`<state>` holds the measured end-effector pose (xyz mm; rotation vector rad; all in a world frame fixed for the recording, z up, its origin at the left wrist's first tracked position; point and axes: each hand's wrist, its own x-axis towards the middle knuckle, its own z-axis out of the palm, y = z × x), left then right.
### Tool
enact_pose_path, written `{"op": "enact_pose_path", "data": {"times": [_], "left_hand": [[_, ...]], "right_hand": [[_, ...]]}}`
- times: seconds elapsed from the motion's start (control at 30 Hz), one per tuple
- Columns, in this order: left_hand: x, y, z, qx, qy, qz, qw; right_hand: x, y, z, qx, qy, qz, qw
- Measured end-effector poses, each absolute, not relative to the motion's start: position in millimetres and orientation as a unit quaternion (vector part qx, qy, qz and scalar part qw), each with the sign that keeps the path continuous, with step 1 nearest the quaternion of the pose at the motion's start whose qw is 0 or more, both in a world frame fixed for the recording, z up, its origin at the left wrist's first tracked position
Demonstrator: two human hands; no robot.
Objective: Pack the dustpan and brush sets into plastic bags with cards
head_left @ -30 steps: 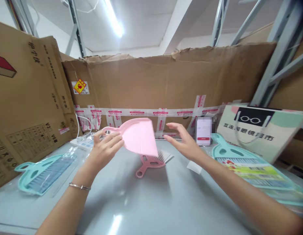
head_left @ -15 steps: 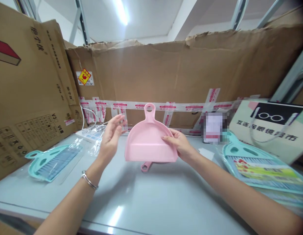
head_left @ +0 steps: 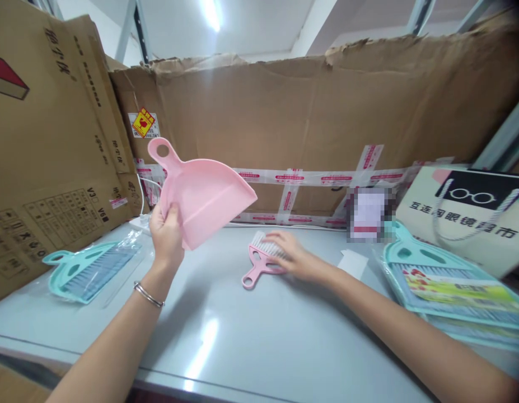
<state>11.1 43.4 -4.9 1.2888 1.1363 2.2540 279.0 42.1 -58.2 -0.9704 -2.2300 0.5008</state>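
Note:
A pink dustpan (head_left: pixel 213 196) is held up in the air, tilted, its ringed handle pointing to the upper left. My left hand (head_left: pixel 167 229) is closed on its left edge, with the thumb across the front. On the table lies a pink hand brush (head_left: pixel 259 260) with pale bristles, its ringed handle towards me. My right hand (head_left: pixel 295 254) grips the right end of this brush, fingers over the bristles and thumb on the pink body; part of the brush is hidden under the fingers.
A bagged teal dustpan-and-brush set (head_left: pixel 89 271) lies at left on the grey table (head_left: pixel 242 336). More teal sets (head_left: pixel 452 285) are stacked at right, before a paper bag (head_left: pixel 464 215). A white paper (head_left: pixel 354 263) lies nearby. Large cardboard boxes (head_left: pixel 251 123) stand behind and at left.
The dustpan has passed from my right hand to my left and has moved up and left, tilting. My right hand has come down onto the brush, which was mostly hidden behind the dustpan.

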Motion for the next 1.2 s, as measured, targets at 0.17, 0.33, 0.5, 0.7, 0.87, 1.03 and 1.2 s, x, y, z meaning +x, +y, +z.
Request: {"op": "enact_pose_path", "data": {"times": [0.17,0.33,0.5,0.7,0.87,1.03,1.2], "left_hand": [[17.3,39.6,-7.0,0.476,0.403,0.763,0.170],[23.3,37.4,-14.6,0.552,0.407,0.710,0.163],[18.1,38.8,-13.1,0.553,0.443,0.696,0.111],[22.0,40.1,-16.2,0.637,0.480,0.591,0.119],[25.2,38.7,-19.1,0.654,0.486,0.563,0.138],[21.9,41.7,-20.0,0.640,0.487,0.577,0.142],[23.9,43.3,-22.5,0.645,0.483,0.573,0.147]], "right_hand": [[269.6,33.9,-65.5,-0.321,-0.938,0.096,0.090],[265.0,32.8,-60.8,-0.299,-0.948,0.030,0.106],[273.0,18.9,-31.1,-0.261,-0.954,0.065,0.132],[297.4,-4.2,37.2,-0.292,-0.906,0.239,0.192],[302.3,-6.7,38.8,-0.302,-0.824,0.347,0.330],[303.8,4.4,22.1,-0.323,-0.746,0.408,0.416],[310.9,0.0,35.8,-0.331,-0.755,0.455,0.336]]}}
